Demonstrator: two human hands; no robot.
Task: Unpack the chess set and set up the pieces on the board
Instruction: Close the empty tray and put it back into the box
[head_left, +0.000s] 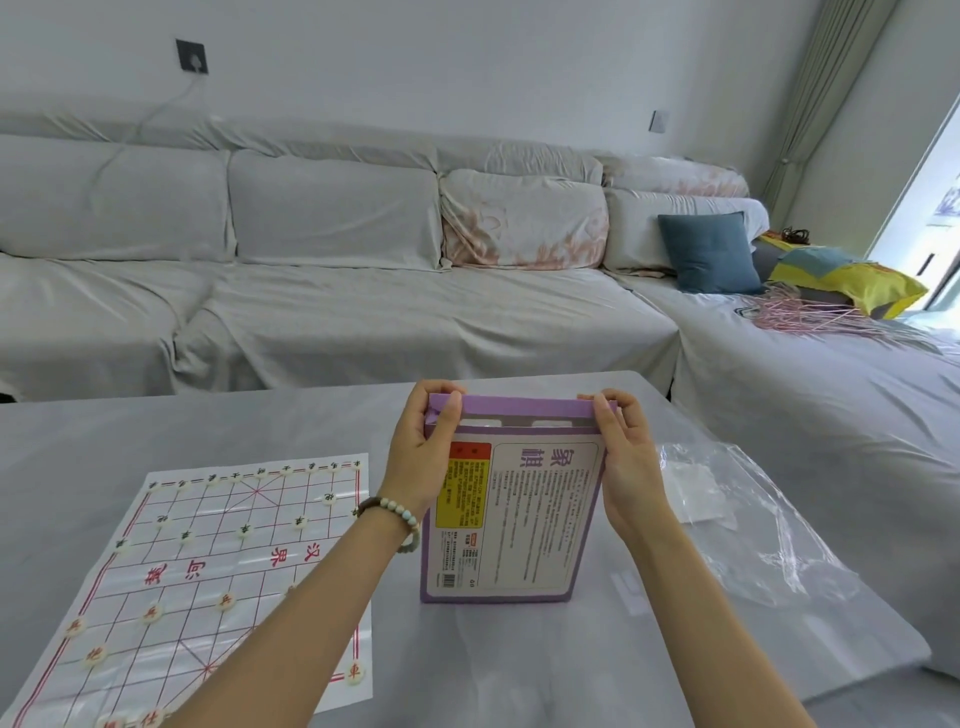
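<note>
As thumb and fingertips (448, 415) of the left hand (423, 447) pinch one top corner of a purple chess box (519, 519), the fingers (602, 410) of the right hand (621, 457) curl round the opposite corner and nip the same top flap (524, 408). Whether the flap is coming open or being folded down cannot be told. Pale shapes show just beneath it, too indistinct to name.

The box stands upright on its short end on a grey table (156, 431), printed back panel facing the person, between the two forearms. A beaded bracelet (400, 512) circles the left wrist.

Just to the left of the box lies the paper board (218, 561), spread flat, with round pale pieces (225, 601) standing on its line crossings: a row along the far edge, others spaced in front of it, and red-marked ones on the near half. To the right, a crumpled clear plastic bag (753, 530) rests on the table.

By this layout the unpacking and most of the set-up look done. The left forearm and the lower edge of the view hide part of the near ranks, so whether any piece is missing cannot be told. What seems left is the packaging itself. A covered sofa (332, 234) runs behind the table.
</note>
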